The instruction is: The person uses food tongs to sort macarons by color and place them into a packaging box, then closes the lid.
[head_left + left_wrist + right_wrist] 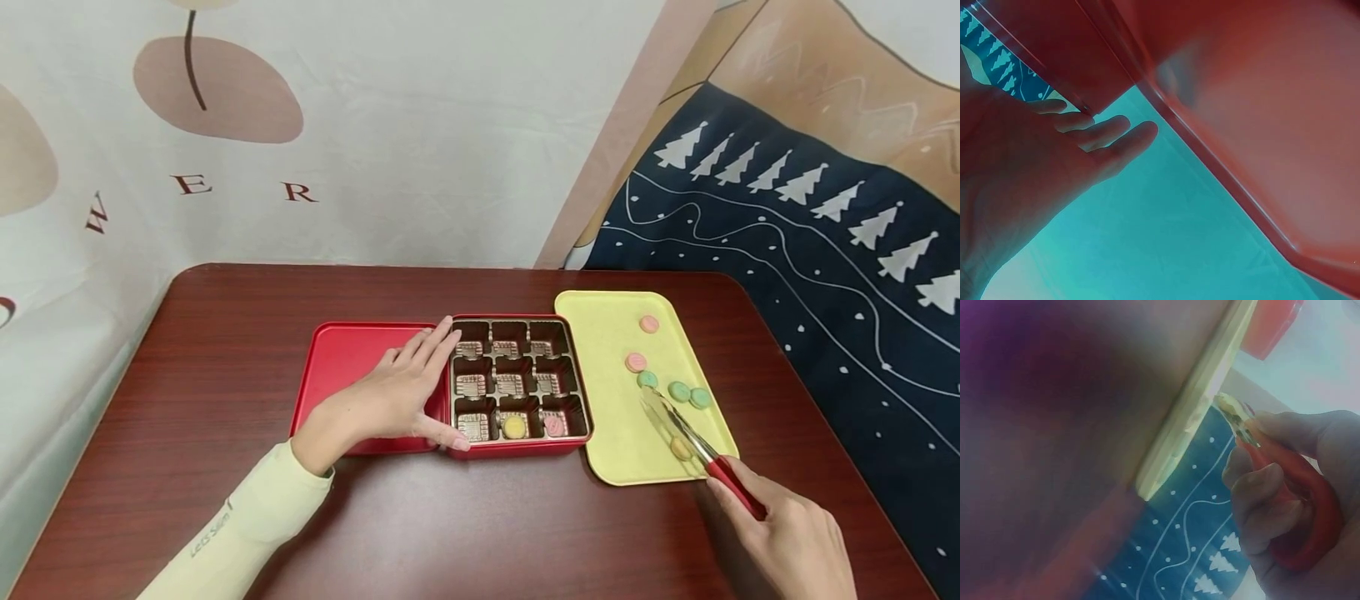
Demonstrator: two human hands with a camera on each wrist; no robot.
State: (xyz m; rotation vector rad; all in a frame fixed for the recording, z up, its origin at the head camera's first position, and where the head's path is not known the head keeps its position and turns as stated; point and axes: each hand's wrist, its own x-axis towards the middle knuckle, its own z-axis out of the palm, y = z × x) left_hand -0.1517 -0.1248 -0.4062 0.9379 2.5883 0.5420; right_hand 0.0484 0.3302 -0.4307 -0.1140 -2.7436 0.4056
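My left hand (pixel 401 387) lies with straight fingers along the left edge of a red box (pixel 517 450), its thumb at the front corner. The box has a brown divided insert (pixel 510 363); its front row holds a yellow macaron (pixel 513 427) in the middle and a pink macaron (pixel 554 425) at right. My right hand (pixel 787 521) grips red-handled tongs (pixel 701 448), their handle (pixel 1329 506) curving round in the right wrist view. The tong tips reach over a yellow tray (pixel 615 458), close to a green macaron (pixel 647 379); whether they touch it I cannot tell.
A red lid (pixel 341 358) lies left of the box, partly beneath my left forearm. Two pink macarons (pixel 648 324), two more green macarons (pixel 679 391) and a yellow macaron (pixel 681 448), partly behind the tongs, are on the tray. All stand on a brown table (pixel 480 533).
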